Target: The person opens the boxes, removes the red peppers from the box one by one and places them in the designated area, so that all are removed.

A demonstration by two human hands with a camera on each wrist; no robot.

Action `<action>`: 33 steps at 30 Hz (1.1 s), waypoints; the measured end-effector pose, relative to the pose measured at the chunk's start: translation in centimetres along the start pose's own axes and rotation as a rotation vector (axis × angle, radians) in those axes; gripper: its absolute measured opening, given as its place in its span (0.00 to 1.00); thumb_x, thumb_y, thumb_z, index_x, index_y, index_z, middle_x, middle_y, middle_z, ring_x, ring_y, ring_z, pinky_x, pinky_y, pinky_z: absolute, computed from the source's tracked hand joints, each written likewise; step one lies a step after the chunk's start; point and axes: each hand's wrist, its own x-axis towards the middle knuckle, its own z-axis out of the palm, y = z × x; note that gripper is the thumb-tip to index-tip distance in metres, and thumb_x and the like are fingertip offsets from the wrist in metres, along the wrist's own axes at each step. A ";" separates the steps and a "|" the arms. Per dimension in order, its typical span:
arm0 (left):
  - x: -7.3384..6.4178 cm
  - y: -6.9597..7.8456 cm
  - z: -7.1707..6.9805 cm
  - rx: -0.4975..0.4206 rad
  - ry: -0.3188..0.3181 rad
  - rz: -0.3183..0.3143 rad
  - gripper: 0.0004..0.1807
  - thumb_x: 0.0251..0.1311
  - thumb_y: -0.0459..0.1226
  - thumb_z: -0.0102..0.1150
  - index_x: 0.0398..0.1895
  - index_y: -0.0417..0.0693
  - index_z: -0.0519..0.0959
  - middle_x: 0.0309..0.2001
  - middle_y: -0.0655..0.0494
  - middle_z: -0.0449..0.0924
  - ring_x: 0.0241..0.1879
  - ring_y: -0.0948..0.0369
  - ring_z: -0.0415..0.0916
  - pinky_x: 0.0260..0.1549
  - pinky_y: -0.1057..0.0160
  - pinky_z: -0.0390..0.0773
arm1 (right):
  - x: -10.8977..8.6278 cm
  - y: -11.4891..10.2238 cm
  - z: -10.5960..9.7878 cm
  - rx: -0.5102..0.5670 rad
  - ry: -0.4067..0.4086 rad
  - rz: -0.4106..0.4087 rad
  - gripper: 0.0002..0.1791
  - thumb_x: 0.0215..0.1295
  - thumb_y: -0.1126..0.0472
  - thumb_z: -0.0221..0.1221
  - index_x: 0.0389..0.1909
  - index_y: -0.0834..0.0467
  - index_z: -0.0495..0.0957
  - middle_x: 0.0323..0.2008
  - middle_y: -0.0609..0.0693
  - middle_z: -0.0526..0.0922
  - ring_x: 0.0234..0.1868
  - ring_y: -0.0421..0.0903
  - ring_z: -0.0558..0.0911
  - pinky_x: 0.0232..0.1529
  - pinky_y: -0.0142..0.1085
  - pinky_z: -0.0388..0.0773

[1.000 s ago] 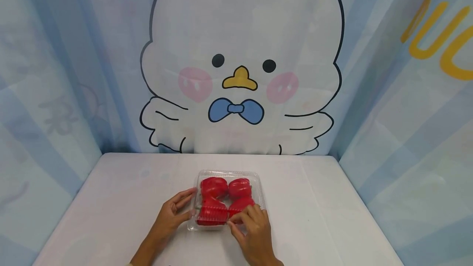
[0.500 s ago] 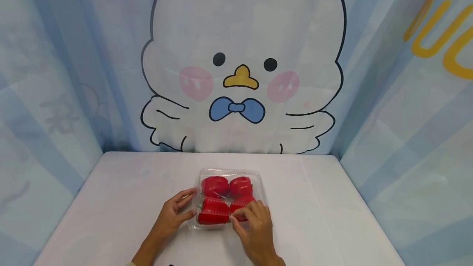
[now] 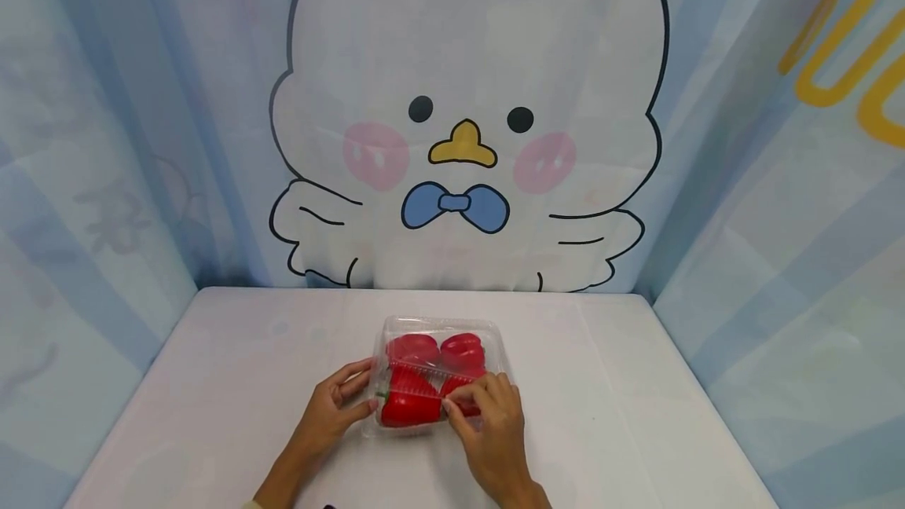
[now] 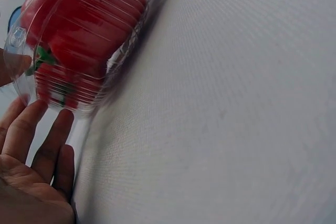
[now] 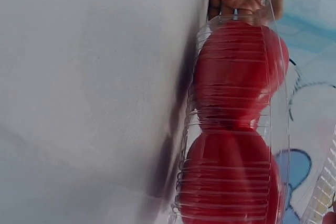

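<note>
Several red bell peppers (image 3: 410, 408) lie in a clear plastic clamshell box (image 3: 440, 326) on the white table. My right hand (image 3: 491, 426) pinches the front edge of its clear lid (image 5: 321, 184) between thumb and fingers. That edge is raised above the near peppers, apart from the base, while the back side stays joined. At the box's left side rests my left hand (image 3: 332, 407), its thumb and fairly straight fingers touching the wall. The left wrist view shows those fingertips by the ribbed end of the box, near a green stem (image 4: 44, 56).
The white table (image 3: 601, 383) reaches back to a light blue curtain (image 3: 233, 140) printed with a white cartoon bird. Curtains also hang along both sides. A small dark object (image 3: 329, 506) just shows at the bottom edge of the head view.
My right hand has moved slightly up and away from me, raising the lid's front edge off the base. The near peppers show more plainly. My left hand stays at the box's side.
</note>
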 end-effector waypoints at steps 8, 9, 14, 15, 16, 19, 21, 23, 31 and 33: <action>0.0 0.0 0.0 -0.005 -0.002 -0.005 0.39 0.62 0.42 0.77 0.75 0.50 0.72 0.74 0.52 0.76 0.80 0.48 0.64 0.74 0.44 0.70 | 0.3 0.0 0.0 -0.023 0.032 -0.045 0.12 0.53 0.58 0.82 0.34 0.47 0.88 0.35 0.37 0.82 0.39 0.29 0.71 0.39 0.28 0.70; 0.0 0.0 0.0 -0.006 -0.001 -0.007 0.39 0.62 0.41 0.77 0.75 0.50 0.72 0.74 0.52 0.76 0.80 0.48 0.64 0.74 0.45 0.70 | 0.3 0.0 0.0 -0.027 0.039 -0.057 0.12 0.53 0.58 0.82 0.34 0.47 0.88 0.34 0.38 0.82 0.38 0.29 0.71 0.39 0.28 0.70; 0.0 0.1 0.0 0.007 0.002 -0.001 0.38 0.64 0.40 0.75 0.75 0.47 0.72 0.73 0.51 0.76 0.80 0.48 0.65 0.75 0.44 0.69 | 0.6 0.0 0.0 -0.049 0.060 -0.089 0.12 0.52 0.59 0.82 0.33 0.49 0.88 0.33 0.40 0.82 0.37 0.31 0.71 0.38 0.28 0.69; -0.1 0.1 0.0 0.008 0.004 -0.002 0.38 0.63 0.40 0.75 0.75 0.47 0.72 0.73 0.51 0.76 0.80 0.48 0.65 0.75 0.44 0.69 | 0.6 0.0 0.1 -0.055 0.062 -0.092 0.12 0.52 0.59 0.82 0.33 0.50 0.88 0.33 0.40 0.81 0.37 0.32 0.71 0.37 0.29 0.69; -0.1 0.2 0.0 0.010 0.004 -0.002 0.38 0.63 0.41 0.76 0.76 0.47 0.72 0.73 0.51 0.76 0.80 0.48 0.65 0.75 0.44 0.69 | 0.7 0.0 0.1 -0.060 0.064 -0.092 0.12 0.52 0.59 0.82 0.33 0.50 0.88 0.32 0.40 0.81 0.37 0.32 0.71 0.37 0.29 0.69; -0.1 0.2 0.1 0.011 0.011 -0.005 0.38 0.63 0.41 0.76 0.75 0.48 0.72 0.73 0.52 0.77 0.80 0.49 0.65 0.75 0.45 0.69 | 0.8 0.1 0.1 -0.069 0.070 -0.103 0.12 0.51 0.59 0.83 0.33 0.50 0.88 0.32 0.40 0.82 0.37 0.32 0.71 0.37 0.29 0.70; -0.1 0.2 0.1 0.014 0.020 -0.007 0.38 0.63 0.41 0.76 0.75 0.49 0.73 0.73 0.52 0.77 0.79 0.49 0.65 0.75 0.45 0.69 | 0.9 0.1 0.1 -0.073 0.072 -0.108 0.13 0.51 0.58 0.83 0.33 0.49 0.88 0.33 0.41 0.82 0.37 0.32 0.71 0.37 0.29 0.70; -0.1 0.2 0.1 0.016 0.025 -0.010 0.38 0.63 0.41 0.76 0.75 0.49 0.73 0.73 0.52 0.77 0.80 0.49 0.65 0.75 0.45 0.69 | 1.0 0.1 0.1 -0.071 0.072 -0.111 0.13 0.51 0.58 0.83 0.33 0.49 0.88 0.33 0.41 0.82 0.37 0.32 0.71 0.37 0.29 0.70; 0.0 0.4 0.2 0.024 0.030 -0.007 0.38 0.63 0.41 0.76 0.75 0.47 0.72 0.72 0.50 0.77 0.80 0.48 0.65 0.75 0.44 0.67 | 1.2 0.0 0.1 -0.051 0.049 -0.076 0.11 0.55 0.56 0.81 0.35 0.49 0.88 0.35 0.42 0.84 0.38 0.34 0.72 0.38 0.30 0.70; 0.0 0.4 0.2 0.021 0.033 -0.007 0.38 0.63 0.41 0.76 0.75 0.47 0.73 0.72 0.50 0.77 0.80 0.48 0.65 0.75 0.44 0.67 | 1.3 0.0 0.1 -0.048 0.048 -0.070 0.10 0.56 0.56 0.80 0.35 0.49 0.88 0.36 0.41 0.84 0.38 0.34 0.73 0.39 0.30 0.70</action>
